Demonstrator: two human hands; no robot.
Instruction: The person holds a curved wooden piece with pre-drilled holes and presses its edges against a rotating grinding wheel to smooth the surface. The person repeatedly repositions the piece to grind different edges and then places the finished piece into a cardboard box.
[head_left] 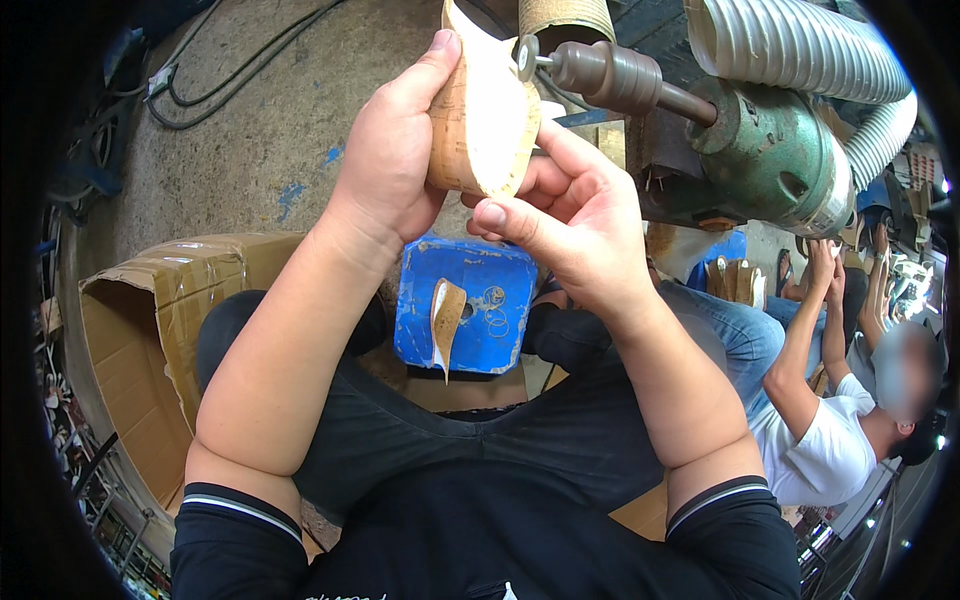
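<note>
Both hands hold a pale wooden shoe-sole piece (pixel 485 115) up at the top centre. My left hand (pixel 390 150) grips its left side with the thumb along the edge. My right hand (pixel 570 215) holds it from below and right, thumb across the lower end. The small grinding disc (pixel 526 58) on the brown spindle (pixel 610 78) of a green motor (pixel 775 150) touches the piece's upper right edge.
A blue stool (pixel 500 330) with a wood shaving and small rings on it sits between my knees. An open cardboard box (pixel 150 330) stands at left. Ribbed white hoses (pixel 810 50) run at top right. A person in a white shirt (pixel 830 440) sits at right. Cables lie on the concrete floor.
</note>
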